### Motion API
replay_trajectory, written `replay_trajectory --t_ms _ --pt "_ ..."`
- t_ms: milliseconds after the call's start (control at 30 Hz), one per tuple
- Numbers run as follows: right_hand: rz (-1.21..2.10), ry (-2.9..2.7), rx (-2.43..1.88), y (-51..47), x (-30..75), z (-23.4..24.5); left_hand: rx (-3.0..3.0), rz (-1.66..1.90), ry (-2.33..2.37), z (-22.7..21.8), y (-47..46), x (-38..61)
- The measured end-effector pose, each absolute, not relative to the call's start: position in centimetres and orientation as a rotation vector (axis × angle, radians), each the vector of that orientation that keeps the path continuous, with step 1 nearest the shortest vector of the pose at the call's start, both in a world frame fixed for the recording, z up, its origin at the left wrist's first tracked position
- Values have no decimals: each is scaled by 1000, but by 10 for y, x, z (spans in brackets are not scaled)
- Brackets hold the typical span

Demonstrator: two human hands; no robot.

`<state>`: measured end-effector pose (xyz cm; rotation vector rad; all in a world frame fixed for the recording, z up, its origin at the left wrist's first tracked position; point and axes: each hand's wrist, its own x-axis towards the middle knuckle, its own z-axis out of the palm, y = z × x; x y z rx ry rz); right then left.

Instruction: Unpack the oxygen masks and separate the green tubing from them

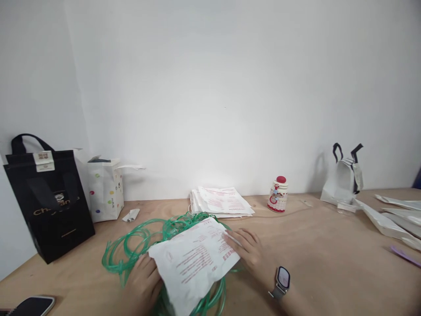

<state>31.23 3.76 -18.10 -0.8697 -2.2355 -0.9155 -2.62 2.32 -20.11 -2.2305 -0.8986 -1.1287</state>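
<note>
A white packet (197, 259) printed with red text is tilted in front of me, over loose coils of green plastic tubing (131, 250). My left hand (144, 276) is closed at the packet's left edge, its fingertips partly hidden by the sheet and close to the tubing. At the opposite edge, my right hand (248, 250) grips the packet's upper right side, and a narrow white strip shows between the fingers. The tubing spreads out under the packet and emerges below it. A watch (283, 278) is on my right wrist.
Behind the tubing lies a stack of similar printed packets (226, 202). A red-capped bottle (278, 195) stands to its right. On the left are a black bag (49, 210), a dotted white bag (107, 191) and a phone (33, 306). Long white packages (384, 224) and a small handled bag (340, 182) sit right.
</note>
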Motion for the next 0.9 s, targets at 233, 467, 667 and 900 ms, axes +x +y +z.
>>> replay_trajectory --t_ms 233,467,667,900 --pt "-1009 -2055 -1019 44 348 -168 -2182 -1015 -762 -187 26 -33" --pt "-859 -1536 -1484 64 423 -184 -2029 -1138 -1268 -194 41 -62" --pt "-762 -1439 -1651 84 425 -190 -2157 -1265 -1541 -207 54 -61" --pt "-673 -1793 -1742 126 389 -166 -2214 -1395 -1702 -218 55 -47"
